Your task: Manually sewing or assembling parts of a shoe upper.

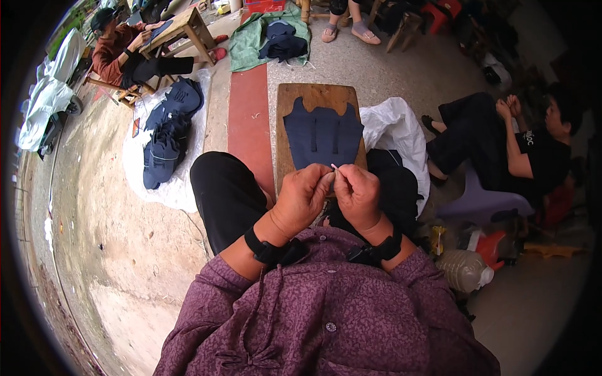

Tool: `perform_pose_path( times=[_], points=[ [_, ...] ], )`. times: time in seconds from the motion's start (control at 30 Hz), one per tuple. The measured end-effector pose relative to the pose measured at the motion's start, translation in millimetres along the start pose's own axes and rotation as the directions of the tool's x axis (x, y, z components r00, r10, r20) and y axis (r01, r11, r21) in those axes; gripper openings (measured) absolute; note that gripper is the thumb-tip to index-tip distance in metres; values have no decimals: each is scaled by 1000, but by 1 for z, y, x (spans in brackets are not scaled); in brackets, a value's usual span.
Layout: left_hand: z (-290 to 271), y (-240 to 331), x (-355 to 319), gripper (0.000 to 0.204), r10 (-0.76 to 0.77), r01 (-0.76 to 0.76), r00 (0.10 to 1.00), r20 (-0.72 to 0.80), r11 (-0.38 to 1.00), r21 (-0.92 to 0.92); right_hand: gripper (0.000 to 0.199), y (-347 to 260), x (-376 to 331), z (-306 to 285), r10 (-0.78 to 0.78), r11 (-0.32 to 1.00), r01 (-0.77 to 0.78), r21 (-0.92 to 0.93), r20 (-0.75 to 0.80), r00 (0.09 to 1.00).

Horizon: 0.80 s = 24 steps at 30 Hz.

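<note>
A dark blue cut fabric piece (324, 131) with two narrow strips down its middle lies flat on a small wooden bench (288, 95) before me. Over its near edge, my left hand (304, 195) and my right hand (359, 195) meet with fingers pinched together. A tiny pale tip shows between the fingertips; what it belongs to is too small to make out. Both hands are closed, and each wrist wears a black band. Dark cloth (392, 185) lies just right of the bench, beside my right hand.
Dark garments (169, 141) lie on a white sheet to the left, more on a green sheet (248, 47) ahead. One person (116, 56) works at a table far left; another (533, 141) sits close on the right. A large plastic bottle (461, 271) lies near my right elbow.
</note>
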<state>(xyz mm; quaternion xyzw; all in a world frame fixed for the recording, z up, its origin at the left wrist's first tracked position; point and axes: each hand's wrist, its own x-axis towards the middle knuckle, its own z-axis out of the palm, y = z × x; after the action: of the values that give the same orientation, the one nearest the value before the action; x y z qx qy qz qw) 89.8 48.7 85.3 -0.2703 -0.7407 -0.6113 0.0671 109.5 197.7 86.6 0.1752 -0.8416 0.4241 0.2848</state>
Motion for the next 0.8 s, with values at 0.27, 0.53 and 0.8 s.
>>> perform_pose_path(
  times=[0.27,0.53,0.8],
  points=[
    [1,2,-2,9,-56,56,998,-30,998,8,2,-3,3,-1,-60,998,59,31,33,998],
    [3,-7,-4,11,-135,136,991,8,986,-94,2,-4,1,-1,-66,998,65,23,29,997],
    [-3,-15,3,12,-418,484,875,245,766,-423,8,9,-1,-1,-138,967,162,-198,128,982]
  ],
)
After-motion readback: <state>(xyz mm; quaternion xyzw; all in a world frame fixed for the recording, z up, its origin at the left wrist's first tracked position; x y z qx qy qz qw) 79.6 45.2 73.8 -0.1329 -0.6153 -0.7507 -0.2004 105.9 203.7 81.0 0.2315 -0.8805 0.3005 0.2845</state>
